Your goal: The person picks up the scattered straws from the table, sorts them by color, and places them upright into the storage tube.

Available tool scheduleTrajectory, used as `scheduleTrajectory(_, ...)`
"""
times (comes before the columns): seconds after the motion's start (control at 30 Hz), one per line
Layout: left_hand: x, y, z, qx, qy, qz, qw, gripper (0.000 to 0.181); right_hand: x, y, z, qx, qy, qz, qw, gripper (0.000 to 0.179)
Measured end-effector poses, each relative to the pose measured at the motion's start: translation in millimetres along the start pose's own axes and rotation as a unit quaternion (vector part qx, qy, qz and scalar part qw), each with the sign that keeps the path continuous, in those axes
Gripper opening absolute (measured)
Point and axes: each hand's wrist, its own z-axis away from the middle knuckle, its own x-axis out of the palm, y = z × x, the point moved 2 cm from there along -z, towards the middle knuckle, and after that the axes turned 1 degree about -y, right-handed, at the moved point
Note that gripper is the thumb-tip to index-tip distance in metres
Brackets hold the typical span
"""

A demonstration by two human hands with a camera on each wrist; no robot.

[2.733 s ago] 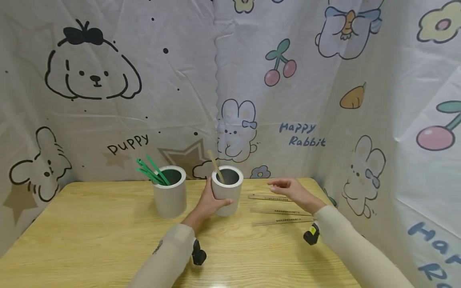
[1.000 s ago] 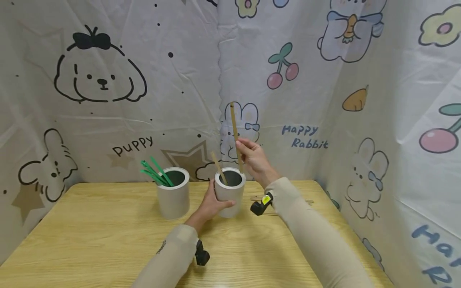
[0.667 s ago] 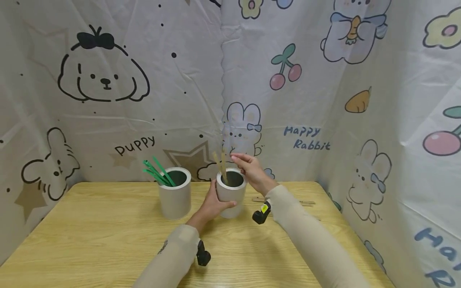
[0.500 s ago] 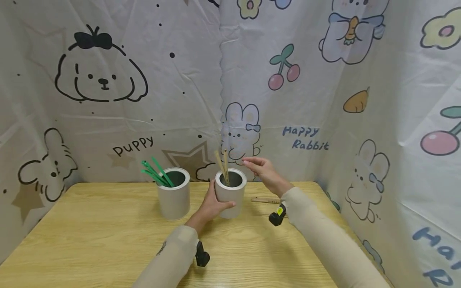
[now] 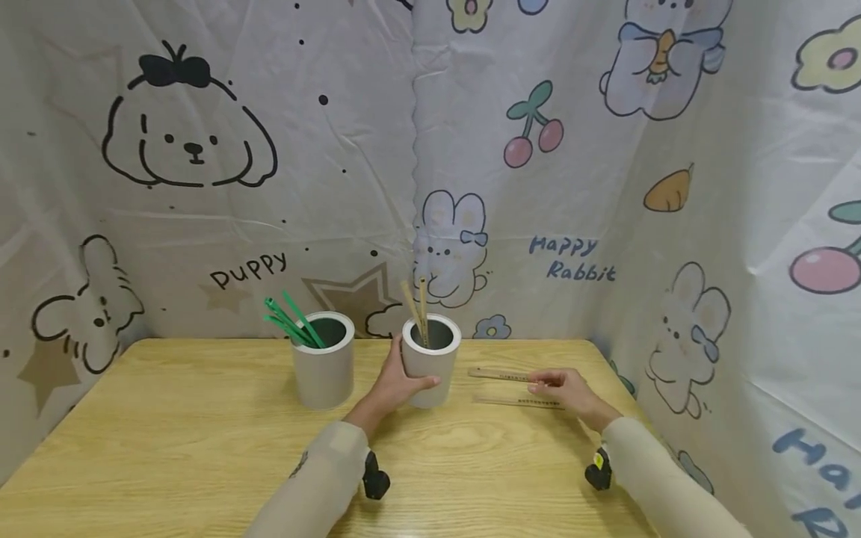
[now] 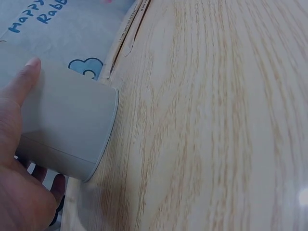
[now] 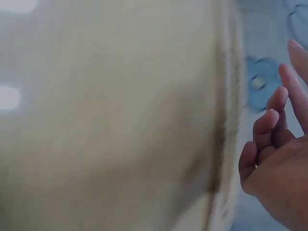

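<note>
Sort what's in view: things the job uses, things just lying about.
Apparently in use:
held cup, in the left hand
two wooden sticks inside it
two loose sticks near the right hand

Apparently not:
other cup
its green sticks
printed curtain

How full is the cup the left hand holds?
Partly filled: two sticks poke out of the cup, with open space beside them; its floor is hidden.

Counted on table (image 5: pixel 202 456): 2 white cylindrical cups (image 5: pixel 323 379) near the far edge, at least 3 green straws (image 5: pixel 303 320) in one, 2 wooden sticks (image 5: pixel 423 305) in the other, 2 more wooden sticks (image 5: pixel 498 374) lying toward the right edge; 2 hands (image 5: pixel 397 384), 2 black wrist cameras (image 5: pixel 376 482).
</note>
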Motion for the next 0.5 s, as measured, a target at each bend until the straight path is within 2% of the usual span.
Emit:
scheduleTrajectory(0.07, 1.1, 0.3, 0.2, 0.002, -0.002, -0.001, 1.0000, 0.106, -1.6, 14.0, 7.0, -0.004, 0.004, 0.011, 0.9999, 0.040)
scheduleTrajectory(0.13, 1.3, 0.7, 0.4, 0.004, -0.002, 0.000, 1.0000, 0.106, -3.1, 23.3, 10.6, -0.028, 0.004, 0.013, 0.9995, 0.036)
scheduleTrajectory(0.3, 1.0, -1.3, -0.4, 0.003, -0.001, -0.004, 1.0000, 0.106, -1.6, 37.8, 10.1, -0.075, 0.003, 0.022, 0.9969, 0.027)
scheduleTrajectory(0.5, 3.0, -3.9, -1.6, 0.002, -0.006, -0.006, 1.0000, 0.106, 1.5, 36.5, 9.3, -0.053, 0.014, 0.054, 0.9970, 0.015)
